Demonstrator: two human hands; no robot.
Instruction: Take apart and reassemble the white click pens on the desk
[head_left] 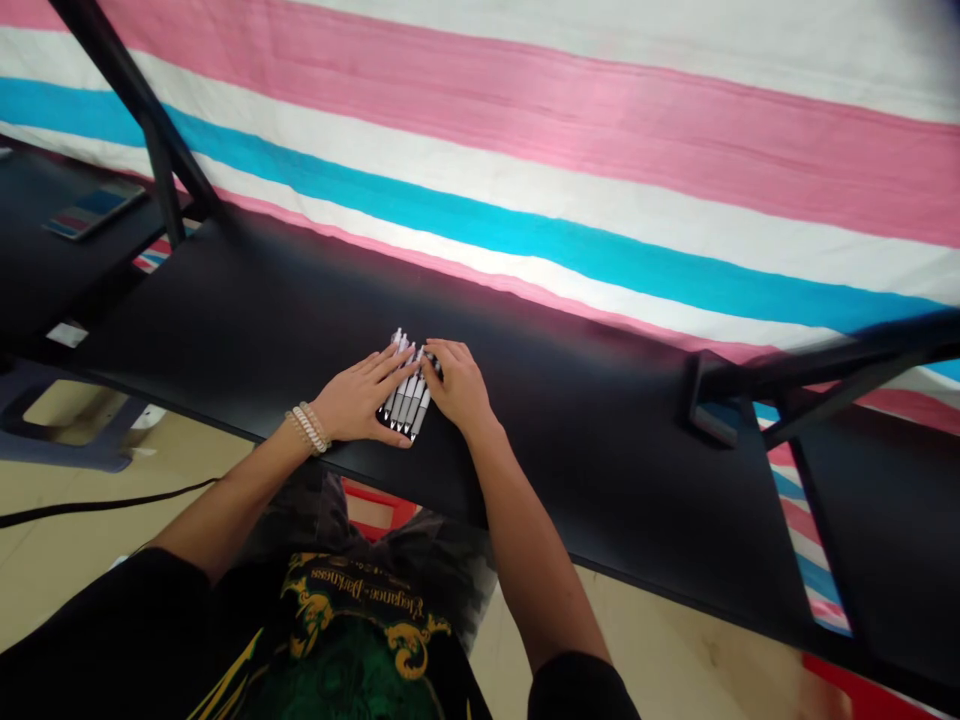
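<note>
A row of several white pens (406,398) lies side by side on the black table (585,440), near its front edge. My left hand (360,400), with a beaded bracelet at the wrist, rests flat against the left side of the row, fingers stretched over the pens. My right hand (454,385) presses on the right side of the row, fingers curled down onto the pens. Both hands touch the pens and hem them in between them.
A cloth with pink, white and blue stripes (570,150) hangs behind the table. Black metal frame bars (150,120) rise at the left and a bracket (712,400) sits at the right. A small card (94,210) lies on the left table.
</note>
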